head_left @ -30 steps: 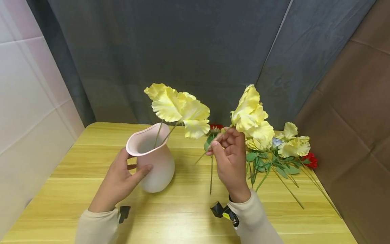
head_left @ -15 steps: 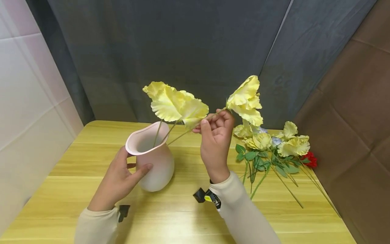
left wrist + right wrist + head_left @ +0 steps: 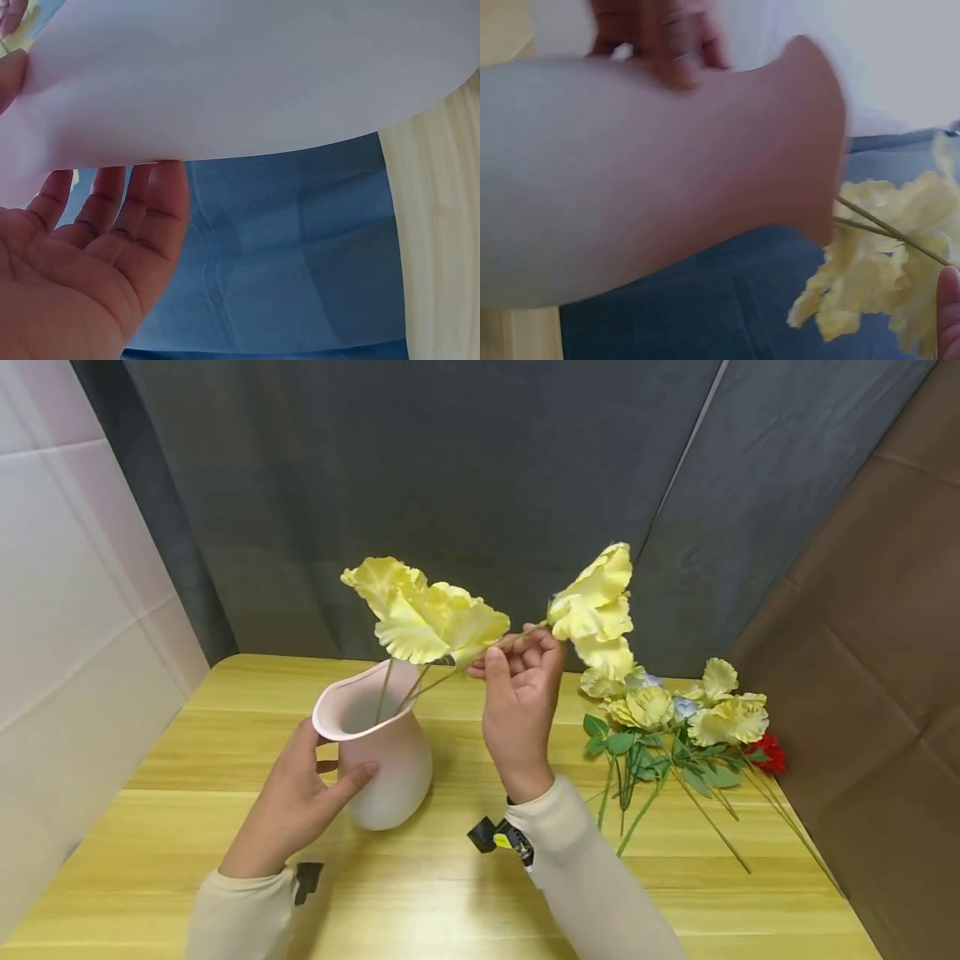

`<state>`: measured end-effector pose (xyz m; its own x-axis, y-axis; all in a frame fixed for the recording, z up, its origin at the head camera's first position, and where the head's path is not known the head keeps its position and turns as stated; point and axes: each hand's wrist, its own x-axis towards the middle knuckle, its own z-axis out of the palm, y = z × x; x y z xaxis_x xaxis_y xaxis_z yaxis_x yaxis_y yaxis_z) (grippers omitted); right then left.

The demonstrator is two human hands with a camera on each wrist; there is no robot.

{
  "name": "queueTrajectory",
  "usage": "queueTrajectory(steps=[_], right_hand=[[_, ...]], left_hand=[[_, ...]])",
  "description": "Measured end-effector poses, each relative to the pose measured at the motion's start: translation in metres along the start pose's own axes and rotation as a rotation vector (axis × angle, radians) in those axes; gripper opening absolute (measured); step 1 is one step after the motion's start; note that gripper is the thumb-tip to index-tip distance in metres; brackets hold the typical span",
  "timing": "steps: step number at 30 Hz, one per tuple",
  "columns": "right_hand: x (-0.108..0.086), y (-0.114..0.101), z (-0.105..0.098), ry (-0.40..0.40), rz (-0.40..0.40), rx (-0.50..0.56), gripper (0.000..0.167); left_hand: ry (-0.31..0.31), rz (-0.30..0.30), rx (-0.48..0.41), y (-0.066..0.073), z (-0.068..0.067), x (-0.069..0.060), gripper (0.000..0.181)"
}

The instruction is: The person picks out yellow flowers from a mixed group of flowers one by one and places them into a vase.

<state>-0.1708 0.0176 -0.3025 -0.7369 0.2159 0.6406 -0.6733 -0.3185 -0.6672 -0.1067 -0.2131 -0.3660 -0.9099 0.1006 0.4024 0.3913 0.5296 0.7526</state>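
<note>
A pink-and-white vase (image 3: 390, 785) stands on the table, its wide mouth tipped a little toward me. My left hand (image 3: 300, 802) grips it below the rim, thumb in front; in the left wrist view that hand's fingertips touch the wall of the vase (image 3: 247, 82). Yellow flowers (image 3: 435, 618) lean rightward out of the mouth on thin stems. Between thumb and fingers, my right hand (image 3: 525, 710) pinches the stem of another yellow flower (image 3: 596, 606), just below the bloom. That stem slants down-left to the vase mouth; in the right wrist view, stems (image 3: 874, 225) cross there.
Right of my right hand, a loose pile holds yellow flowers (image 3: 727, 718), a red flower (image 3: 768, 753), small bluish blooms (image 3: 684, 707), and green leaves (image 3: 618, 743). Their stems point toward the table's front. A dark curtain (image 3: 450, 485) hangs behind the wooden table (image 3: 420, 893).
My right hand has moved left and upward with its yellow flower, bringing the lower stem from open air to the vase mouth. The left hand and vase have stayed in place.
</note>
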Motion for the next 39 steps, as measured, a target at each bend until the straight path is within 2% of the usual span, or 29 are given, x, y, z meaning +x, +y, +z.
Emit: queueTrajectory(steps=[3, 7, 11, 16, 20, 25, 27, 31, 33, 35, 39], right_hand=[[-0.003, 0.004, 0.003, -0.061, 0.017, -0.045, 0.034], [-0.004, 0.006, 0.009, -0.136, 0.023, -0.1, 0.02], [-0.004, 0.008, 0.014, -0.202, -0.003, -0.176, 0.013], [-0.006, 0.013, 0.015, -0.315, -0.117, -0.326, 0.002], [-0.007, 0.016, 0.015, -0.393, -0.224, -0.391, 0.005], [-0.006, 0.014, 0.017, -0.422, -0.305, -0.478, 0.014], [-0.006, 0.014, 0.017, -0.426, -0.32, -0.537, 0.01], [-0.008, 0.014, 0.018, -0.456, -0.292, -0.581, 0.003], [-0.01, 0.015, 0.017, -0.481, -0.253, -0.562, 0.006], [-0.012, 0.015, 0.014, -0.512, -0.245, -0.599, 0.008], [-0.018, 0.017, 0.005, -0.555, -0.173, -0.669, 0.014]], left_hand=[[0.0, 0.002, -0.001, 0.001, 0.0, 0.0, 0.071], [-0.001, -0.002, -0.001, 0.001, 0.0, -0.001, 0.071], [0.001, -0.002, -0.005, 0.0, 0.001, -0.001, 0.071], [0.008, 0.011, -0.005, -0.001, 0.001, 0.0, 0.071], [0.007, 0.014, -0.006, -0.001, 0.001, 0.0, 0.071], [0.004, 0.009, -0.003, 0.0, 0.001, 0.0, 0.07], [0.002, 0.006, 0.0, 0.0, 0.0, 0.0, 0.071], [-0.002, 0.007, 0.008, 0.002, 0.0, 0.0, 0.071], [-0.004, 0.006, 0.016, 0.003, -0.001, 0.0, 0.071], [-0.009, 0.0, 0.022, 0.004, -0.001, -0.001, 0.071], [-0.021, -0.02, 0.014, 0.006, -0.001, -0.002, 0.069]])
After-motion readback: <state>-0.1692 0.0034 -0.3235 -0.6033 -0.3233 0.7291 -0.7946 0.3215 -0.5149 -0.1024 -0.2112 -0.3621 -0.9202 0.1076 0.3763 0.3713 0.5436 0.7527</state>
